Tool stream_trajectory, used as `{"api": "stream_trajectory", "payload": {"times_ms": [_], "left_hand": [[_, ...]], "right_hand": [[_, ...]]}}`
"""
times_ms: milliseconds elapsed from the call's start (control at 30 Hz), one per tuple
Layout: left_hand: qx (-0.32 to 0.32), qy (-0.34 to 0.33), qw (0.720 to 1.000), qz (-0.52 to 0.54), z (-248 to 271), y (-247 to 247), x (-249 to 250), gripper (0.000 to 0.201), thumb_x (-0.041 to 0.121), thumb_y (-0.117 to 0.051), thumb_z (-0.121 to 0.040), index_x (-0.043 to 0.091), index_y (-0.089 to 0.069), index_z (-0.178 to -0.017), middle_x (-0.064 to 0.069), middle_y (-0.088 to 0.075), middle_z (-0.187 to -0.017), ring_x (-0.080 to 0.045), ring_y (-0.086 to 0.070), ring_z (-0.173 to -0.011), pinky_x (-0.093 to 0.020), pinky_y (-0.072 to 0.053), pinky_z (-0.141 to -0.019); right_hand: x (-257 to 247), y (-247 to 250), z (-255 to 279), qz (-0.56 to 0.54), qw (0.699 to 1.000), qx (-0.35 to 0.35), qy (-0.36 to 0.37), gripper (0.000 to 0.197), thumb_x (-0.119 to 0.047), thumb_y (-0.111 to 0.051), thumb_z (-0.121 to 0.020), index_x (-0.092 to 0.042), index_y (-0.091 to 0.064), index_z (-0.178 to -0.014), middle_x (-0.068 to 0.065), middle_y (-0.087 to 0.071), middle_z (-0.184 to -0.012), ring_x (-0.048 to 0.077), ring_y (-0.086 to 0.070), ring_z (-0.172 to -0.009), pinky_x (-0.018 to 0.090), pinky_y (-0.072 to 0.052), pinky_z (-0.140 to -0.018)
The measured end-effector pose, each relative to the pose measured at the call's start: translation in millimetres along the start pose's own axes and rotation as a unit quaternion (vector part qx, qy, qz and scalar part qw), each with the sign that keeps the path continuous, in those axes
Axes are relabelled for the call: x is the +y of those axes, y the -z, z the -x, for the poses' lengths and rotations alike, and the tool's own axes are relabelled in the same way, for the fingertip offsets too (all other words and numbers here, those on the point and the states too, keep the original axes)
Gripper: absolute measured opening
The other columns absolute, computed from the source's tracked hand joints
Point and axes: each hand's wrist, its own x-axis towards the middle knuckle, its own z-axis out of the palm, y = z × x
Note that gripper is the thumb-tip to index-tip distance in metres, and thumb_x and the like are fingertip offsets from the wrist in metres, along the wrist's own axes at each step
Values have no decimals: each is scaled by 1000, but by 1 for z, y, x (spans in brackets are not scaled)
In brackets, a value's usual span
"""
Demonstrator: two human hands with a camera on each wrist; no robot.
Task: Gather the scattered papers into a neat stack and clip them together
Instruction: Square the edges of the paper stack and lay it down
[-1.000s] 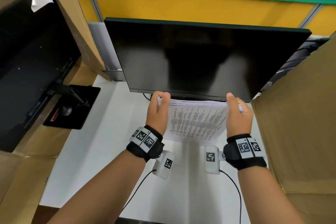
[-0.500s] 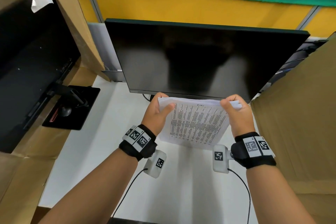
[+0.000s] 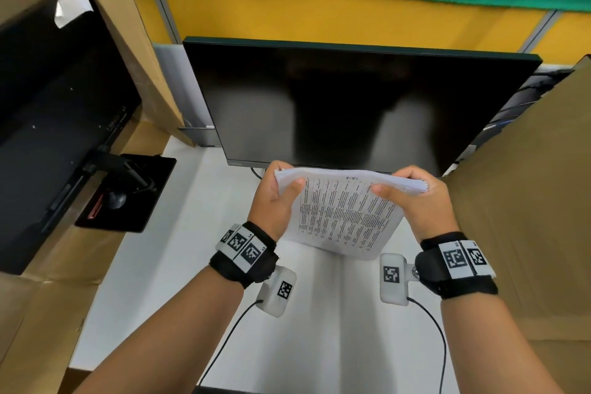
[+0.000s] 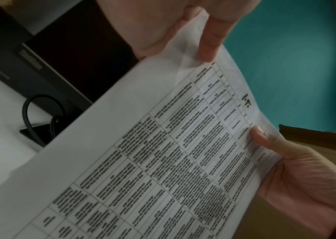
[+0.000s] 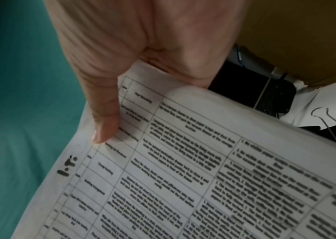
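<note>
A stack of printed papers [image 3: 343,213] with table text is held up above the white desk [image 3: 179,249], tilted with its top edge toward the monitor. My left hand [image 3: 276,195] grips its upper left corner, thumb on the front sheet. My right hand [image 3: 412,192] grips the upper right corner the same way. The left wrist view shows the papers [image 4: 163,153] with both thumbs on the top sheet. In the right wrist view the papers [image 5: 183,169] hide part of a black binder clip [image 5: 334,129] with wire handles lying on the desk.
A dark monitor [image 3: 358,105] stands right behind the papers. A second black monitor [image 3: 57,112] leans at the left with its base [image 3: 128,192] on the desk. Cardboard panels [image 3: 527,201] wall in both sides. Cables hang from both wrist cameras.
The papers have tilted from level to slanted down to the right. Both hands shifted their hold, thumbs now on the front sheet, and the left hand rose slightly.
</note>
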Motion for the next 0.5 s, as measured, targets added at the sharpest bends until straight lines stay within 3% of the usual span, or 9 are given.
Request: {"api": "stream_trajectory", "payload": {"times_ms": [100, 233, 367, 500], "left_hand": [[-12, 30, 999, 5, 6, 1, -5, 7, 12, -55, -94, 14, -48, -94, -9, -58, -90, -17, -58, -81, -28, -50, -72], [-20, 54, 998, 26, 5, 1, -3, 15, 8, -57, -89, 20, -48, -89, -7, -54, -89, -18, -56, -82, -30, -49, -72], [-23, 75, 996, 44, 2, -1, 3, 19, 2, -54, -87, 19, -47, -84, -5, -53, -85, -18, -55, -79, -27, -48, -68], [-3, 70, 995, 77, 2, -2, 9, 12, 10, -54, -78, 21, -48, -79, -3, -53, -81, -18, -53, -76, -28, -45, -68]], "right_hand": [[7, -1, 1, -20, 999, -13, -27, 31, -19, -87, -64, -27, -62, -80, -1, -65, -80, 21, -63, -78, 35, -50, -69], [14, 3, -3, -31, 997, -42, -58, 47, -25, -88, -60, -30, -68, -102, -1, -68, -85, 23, -65, -86, 38, -50, -81], [11, -1, -2, 11, 997, -43, -63, 15, -20, -83, -70, -25, -76, -83, 7, -74, -86, 29, -67, -86, 49, -50, -86], [1, -5, -3, 13, 999, -26, -34, 11, -17, -81, -72, -26, -76, -72, 2, -73, -76, 17, -63, -72, 35, -48, -69]]}}
